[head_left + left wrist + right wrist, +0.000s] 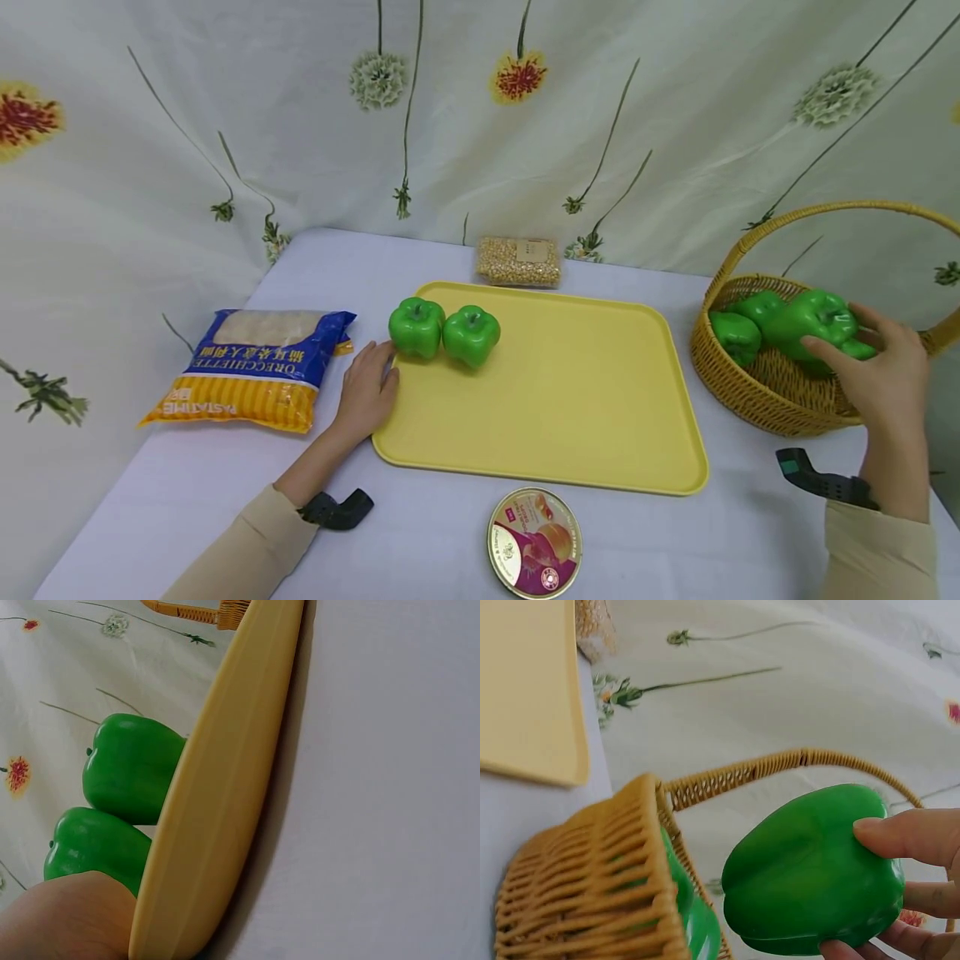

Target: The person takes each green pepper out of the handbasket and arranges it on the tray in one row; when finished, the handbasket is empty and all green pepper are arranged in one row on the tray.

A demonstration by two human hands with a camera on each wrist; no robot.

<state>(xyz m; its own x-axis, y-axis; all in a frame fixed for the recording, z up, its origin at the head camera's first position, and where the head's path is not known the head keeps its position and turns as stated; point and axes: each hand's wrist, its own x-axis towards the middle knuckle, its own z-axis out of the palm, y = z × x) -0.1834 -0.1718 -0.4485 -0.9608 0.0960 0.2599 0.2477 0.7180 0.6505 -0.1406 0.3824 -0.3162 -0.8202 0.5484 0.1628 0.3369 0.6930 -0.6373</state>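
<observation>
Gently pinched: one green pepper at the mouth of the basket

Right now we find the green pepper at the mouth of the wicker basket, over the other peppers inside; we cannot tell whether it touches them underneath. Our right hand has it in a fingertip grip, thumb on one side and fingers on the opposite side, with the stem end turned towards the palm.

We judge it to be light and stiff: the skin is very glossy and even, as on a play pepper, so it should neither dent nor break easily. That same gloss could make it slippery. We would take it around its widest part, thumb and fingers opposed, setting the tips in the grooves between the lobes rather than trusting the short stem.

To the basket's left lies the yellow tray. Near its far left corner, two more peppers stand side by side, stems up. Our left hand holds none of them; its relaxed fingers rest at the tray's left edge, just beside the nearer pepper.

Farther out on the white-covered bench, we have a bag of pasta left of that hand, a packet of kernels behind the tray, and a round tin in front of it. A flowered cloth hangs behind everything.
</observation>
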